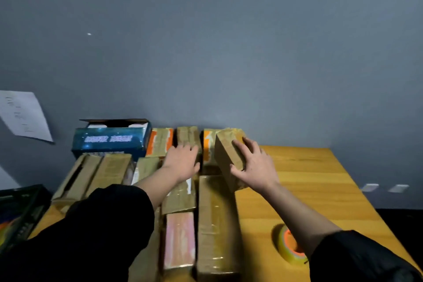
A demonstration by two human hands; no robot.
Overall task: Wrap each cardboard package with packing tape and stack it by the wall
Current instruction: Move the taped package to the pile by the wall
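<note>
Many taped packages (pixel 215 224) already lie on the worktop (pixel 309 178) near the wall (pixel 229 52). The right hand (pixel 254 167) grips one taped package (pixel 229 155), tilted, for stacking; the left hand (pixel 183 160) rests flat on another.

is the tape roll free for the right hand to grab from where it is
Probably not yet: the right hand grips a tilted package, and the tape roll lies near, under that forearm, otherwise unblocked.

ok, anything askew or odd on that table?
One thing: the taped brown cardboard package under the right hand sits tilted, propped on its neighbours rather than flat. The blue printed box by the wall has its lid open.
</note>
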